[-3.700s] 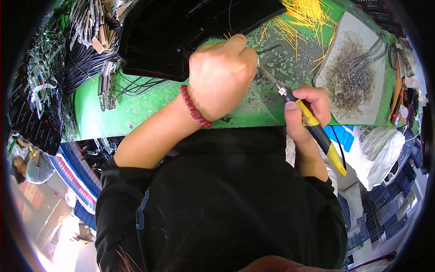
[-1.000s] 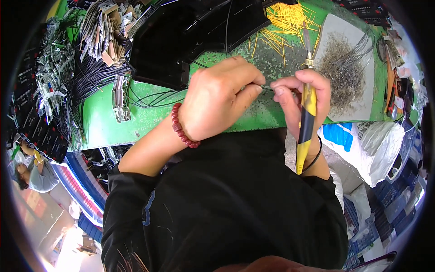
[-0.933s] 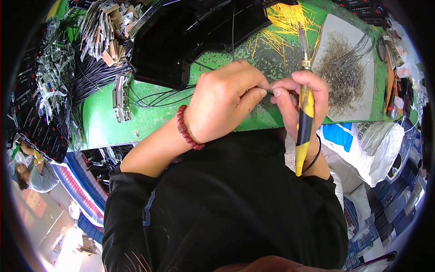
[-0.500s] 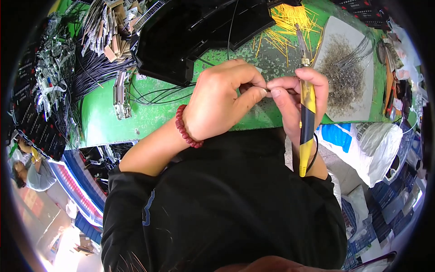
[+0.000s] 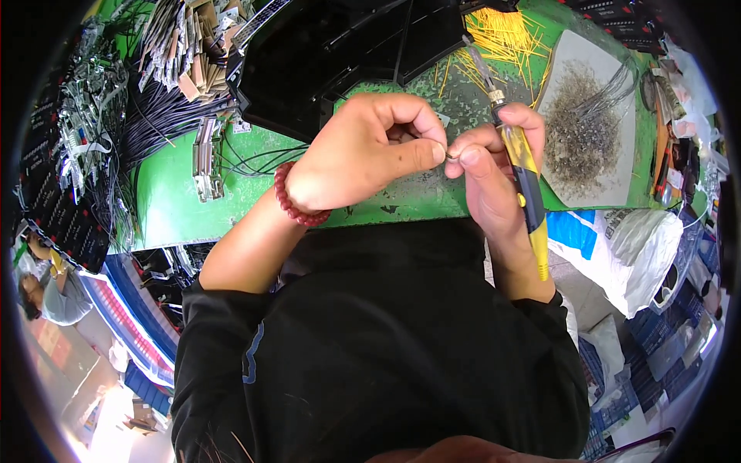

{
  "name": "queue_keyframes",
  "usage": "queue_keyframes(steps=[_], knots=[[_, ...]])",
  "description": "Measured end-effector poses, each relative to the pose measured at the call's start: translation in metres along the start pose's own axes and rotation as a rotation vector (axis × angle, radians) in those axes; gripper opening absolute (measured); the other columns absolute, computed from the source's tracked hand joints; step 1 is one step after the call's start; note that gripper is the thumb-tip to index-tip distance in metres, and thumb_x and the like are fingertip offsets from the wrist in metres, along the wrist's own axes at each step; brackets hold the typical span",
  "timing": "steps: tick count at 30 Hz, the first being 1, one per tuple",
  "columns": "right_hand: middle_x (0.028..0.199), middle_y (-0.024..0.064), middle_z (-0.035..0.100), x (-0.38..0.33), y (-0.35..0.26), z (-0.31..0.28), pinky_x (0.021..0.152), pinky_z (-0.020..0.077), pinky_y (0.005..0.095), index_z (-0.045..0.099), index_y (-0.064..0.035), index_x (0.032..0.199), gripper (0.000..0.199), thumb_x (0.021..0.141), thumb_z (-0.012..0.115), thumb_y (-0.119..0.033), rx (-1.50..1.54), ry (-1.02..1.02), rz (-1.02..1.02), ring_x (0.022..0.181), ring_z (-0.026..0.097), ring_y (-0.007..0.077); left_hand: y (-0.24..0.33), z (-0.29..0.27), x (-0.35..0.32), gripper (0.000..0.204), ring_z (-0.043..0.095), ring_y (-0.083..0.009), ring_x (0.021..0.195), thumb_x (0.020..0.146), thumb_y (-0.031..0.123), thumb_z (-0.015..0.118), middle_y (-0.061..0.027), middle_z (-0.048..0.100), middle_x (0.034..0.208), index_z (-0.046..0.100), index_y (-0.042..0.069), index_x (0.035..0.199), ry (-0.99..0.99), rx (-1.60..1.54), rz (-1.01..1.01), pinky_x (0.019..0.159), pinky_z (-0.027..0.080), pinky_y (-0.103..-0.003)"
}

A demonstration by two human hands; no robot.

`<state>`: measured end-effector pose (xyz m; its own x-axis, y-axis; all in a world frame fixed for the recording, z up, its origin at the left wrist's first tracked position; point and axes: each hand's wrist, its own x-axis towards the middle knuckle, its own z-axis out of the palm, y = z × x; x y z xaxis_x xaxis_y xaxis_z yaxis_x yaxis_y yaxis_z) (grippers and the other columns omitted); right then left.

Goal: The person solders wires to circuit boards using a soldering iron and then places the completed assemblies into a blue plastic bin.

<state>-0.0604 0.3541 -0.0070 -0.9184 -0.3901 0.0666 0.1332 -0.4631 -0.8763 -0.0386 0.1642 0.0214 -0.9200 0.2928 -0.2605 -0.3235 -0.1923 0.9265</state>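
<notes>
My left hand, with a red bead bracelet at the wrist, is closed in a pinch above the front of the green table. A small dark piece, perhaps a wire end, shows between its fingertips and those of my right hand. Too little of it is visible to name it surely. A yellow and black soldering iron is held in my right hand, its tip slanting up and left toward the yellow sticks. My right thumb and forefinger also pinch at the small piece.
Beyond my hands lies a large black plastic housing. Yellow thin sticks are heaped at the back. Dark crumbs and wires cover a pale board on the right. Black cables and metal brackets lie left; a white bag hangs right.
My left hand has shifted a little left and its wrist has turned. The soldering iron has tilted, its tip swinging left. Both hands' fingertips stay close together.
</notes>
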Motion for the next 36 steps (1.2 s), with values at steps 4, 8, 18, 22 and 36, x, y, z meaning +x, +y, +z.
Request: queue_keyframes(steps=[4, 8, 18, 22, 36], knots=[[0.084, 0.0157, 0.067, 0.001, 0.004, 0.001, 0.067, 0.0549, 0.0277, 0.036, -0.0041, 0.12, 0.046, 0.087, 0.068, -0.001, -0.131, -0.012, -0.09, 0.072, 0.065, 0.0173, 0.002, 0.006, -0.004, 0.008, 0.052, -0.0026, 0.07, 0.086, 0.006, 0.07, 0.002, 0.06, 0.077, 0.064, 0.001, 0.086, 0.1, 0.197, 0.079, 0.062, 0.043, -0.019], [0.089, 0.0168, 0.066, 0.0, 0.008, -0.004, 0.07, 0.0553, 0.0281, 0.035, -0.0033, 0.121, 0.048, 0.085, 0.067, 0.003, -0.239, -0.062, -0.208, 0.076, 0.066, 0.0179, -0.001, 0.005, -0.005, 0.008, 0.051, -0.0023, 0.069, 0.086, 0.006, 0.07, 0.0025, 0.06, 0.075, 0.064, 0.0, 0.086, 0.108, 0.258, 0.094, 0.062, 0.043, -0.019], [0.091, 0.0185, 0.066, -0.001, 0.012, -0.007, 0.073, 0.0574, 0.0306, 0.035, -0.0044, 0.126, 0.055, 0.083, 0.068, 0.007, 0.029, -0.109, -0.135, 0.08, 0.067, 0.0203, -0.003, 0.0, -0.003, 0.004, 0.059, -0.0062, 0.074, 0.085, 0.003, 0.067, -0.0032, 0.067, 0.079, 0.067, -0.001, 0.087, 0.035, 0.092, 0.014, 0.065, 0.049, -0.022], [0.091, 0.0188, 0.066, 0.0, 0.013, -0.009, 0.073, 0.0582, 0.0317, 0.034, -0.0053, 0.127, 0.057, 0.083, 0.068, 0.006, 0.05, -0.131, -0.124, 0.08, 0.067, 0.0206, -0.006, -0.004, -0.002, 0.005, 0.054, -0.0054, 0.074, 0.086, 0.003, 0.069, 0.0003, 0.06, 0.083, 0.064, 0.0, 0.086, -0.051, 0.049, 0.04, 0.067, 0.045, -0.021], [0.087, 0.0139, 0.064, -0.008, 0.019, -0.01, 0.067, 0.052, 0.0281, 0.042, -0.003, 0.119, 0.045, 0.082, 0.065, 0.009, -0.444, -0.056, -0.364, 0.075, 0.064, 0.0163, -0.008, 0.009, -0.003, 0.005, 0.06, -0.0147, 0.066, 0.076, 0.001, 0.071, -0.0073, 0.062, 0.073, 0.066, 0.0, 0.079, 0.186, 0.437, 0.331, 0.061, 0.048, -0.027]])
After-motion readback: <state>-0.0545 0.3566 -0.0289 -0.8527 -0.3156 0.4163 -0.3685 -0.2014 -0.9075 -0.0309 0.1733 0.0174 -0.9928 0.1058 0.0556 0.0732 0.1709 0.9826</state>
